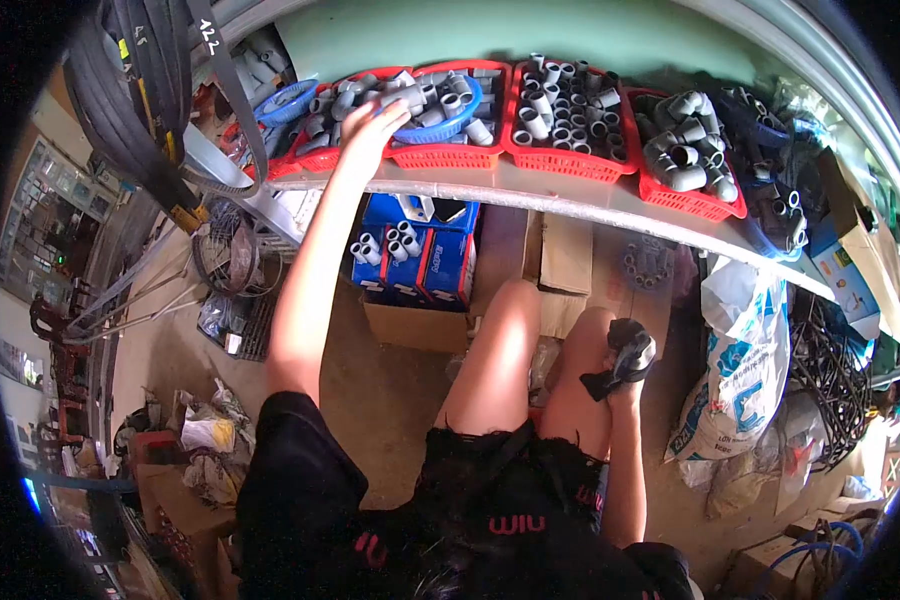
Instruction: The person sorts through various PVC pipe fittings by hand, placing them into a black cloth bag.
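Observation:
My left hand (372, 132) reaches up to the shelf, its fingers on a grey pipe fitting (402, 97) at the edge of a blue round basket (440, 131). That basket rests on red baskets full of grey fittings. My right hand (625, 372) is by my right knee, its fingers wrapped round a black object (630, 345) that I cannot make out. To the right of the blue basket stands a red basket (570, 162) with several upright fittings, then another red basket (692, 203) heaped with larger elbows.
Below the shelf edge (530, 196) are blue boxes (415, 265) with white fittings on top and cardboard boxes (567, 255). A white sack (735, 350) stands at the right. Black belts (130, 90) hang at the upper left.

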The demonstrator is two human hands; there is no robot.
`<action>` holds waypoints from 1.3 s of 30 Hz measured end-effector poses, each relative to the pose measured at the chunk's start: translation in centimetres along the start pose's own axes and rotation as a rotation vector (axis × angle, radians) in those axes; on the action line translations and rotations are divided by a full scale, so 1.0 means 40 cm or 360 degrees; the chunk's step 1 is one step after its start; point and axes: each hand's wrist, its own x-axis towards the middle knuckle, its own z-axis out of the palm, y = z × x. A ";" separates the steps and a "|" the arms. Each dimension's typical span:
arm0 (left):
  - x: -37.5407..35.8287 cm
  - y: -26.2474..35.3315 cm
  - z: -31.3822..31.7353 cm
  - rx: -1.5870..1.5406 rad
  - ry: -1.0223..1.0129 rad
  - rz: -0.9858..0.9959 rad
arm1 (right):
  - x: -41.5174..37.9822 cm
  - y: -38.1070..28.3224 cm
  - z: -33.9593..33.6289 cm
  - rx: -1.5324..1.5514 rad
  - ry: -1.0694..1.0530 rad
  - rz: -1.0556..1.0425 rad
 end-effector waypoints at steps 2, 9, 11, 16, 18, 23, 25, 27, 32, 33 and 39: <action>-0.072 0.035 0.049 -0.0180 -0.0003 -0.0162 | 0.015 0.038 -0.054 -0.0006 0.0028 0.0040; -0.448 0.069 0.306 -0.1379 -0.0088 -0.0468 | -0.100 -0.237 0.412 -0.1964 -0.0731 -0.1291; -0.535 0.051 0.346 -0.1496 -0.0207 -0.0555 | -0.157 -0.251 0.507 -0.1873 -0.0711 -0.1454; -0.655 0.102 0.403 -0.1506 -0.0009 -0.0899 | -0.235 -0.170 0.547 -0.0826 -0.0552 -0.1182; -0.694 0.133 0.387 -0.1322 -0.0055 -0.0746 | -0.242 -0.188 0.510 -0.1193 -0.0773 -0.1285; -0.707 0.195 0.380 -0.0628 -0.0113 -0.0378 | -0.269 -0.155 0.509 -0.1188 -0.0335 -0.0919; -0.717 0.188 0.379 -0.0663 -0.0124 -0.0447 | -0.263 -0.142 0.499 -0.1124 -0.0295 -0.0812; -0.734 0.167 0.384 -0.0898 -0.0179 -0.0608 | -0.258 -0.132 0.500 -0.1118 -0.0199 -0.0987; -0.757 0.148 0.393 -0.1716 -0.0059 -0.1112 | -0.238 -0.240 0.535 -0.2251 -0.0139 -0.1505; -0.754 0.146 0.383 -0.1738 -0.0072 -0.1168 | -0.239 -0.244 0.528 -0.2260 -0.0154 -0.1518; -0.713 0.160 0.366 -0.1544 -0.0454 -0.1069 | -0.245 -0.230 0.520 -0.1771 -0.0275 -0.1317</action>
